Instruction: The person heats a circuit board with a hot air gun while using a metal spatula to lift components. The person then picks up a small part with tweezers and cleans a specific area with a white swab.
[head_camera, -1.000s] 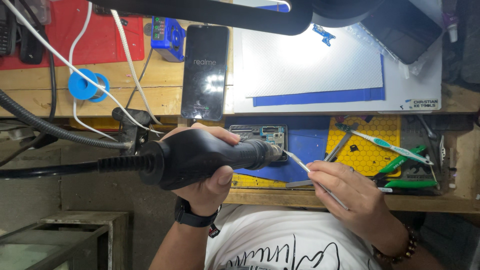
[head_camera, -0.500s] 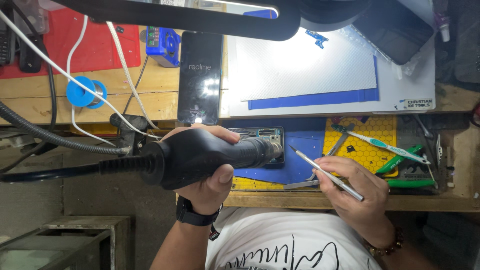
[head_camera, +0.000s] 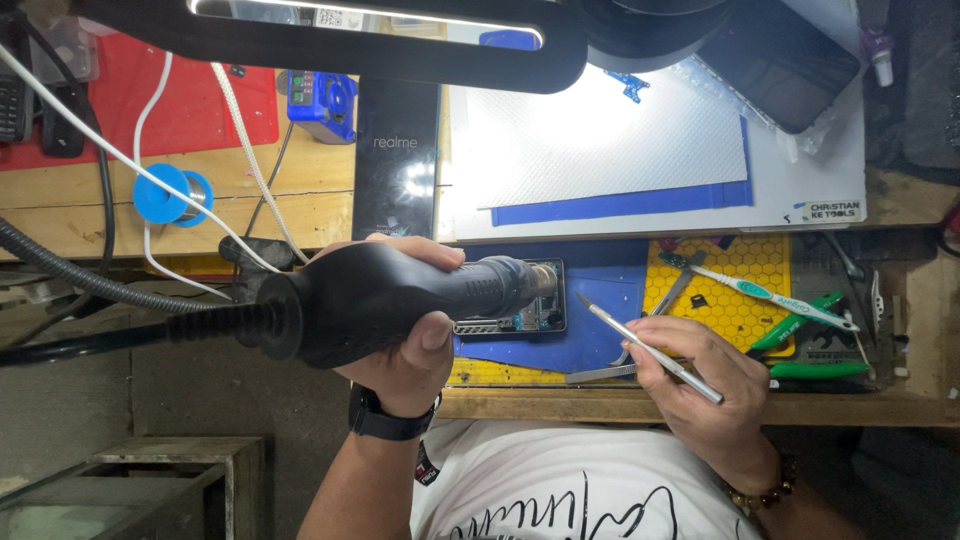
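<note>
Since the earlier frames, the right hand (head_camera: 700, 385) has drawn its tweezers (head_camera: 645, 345) back from the opened phone (head_camera: 520, 310), so their tip now sits just to the right of it instead of at its edge. That hand is closed around the thin metal tweezers, which slant up to the left over the blue mat (head_camera: 600, 330). Meanwhile the left hand (head_camera: 405, 345) is wrapped tight around the thick black hot-air gun (head_camera: 400, 295), as before, with its metal nozzle lying over the phone's upper edge. A ribbed hose (head_camera: 90, 290) runs from the gun off to the left. Near the right hand, a toothbrush (head_camera: 760, 292) lies across the yellow honeycomb pad (head_camera: 725, 310), with green-handled tools (head_camera: 800, 335) beside it. Farther up the bench stand a dark phone box (head_camera: 397, 160), a blue solder spool (head_camera: 165, 195) and a white board (head_camera: 620, 140) under the lamp (head_camera: 350, 40).
</note>
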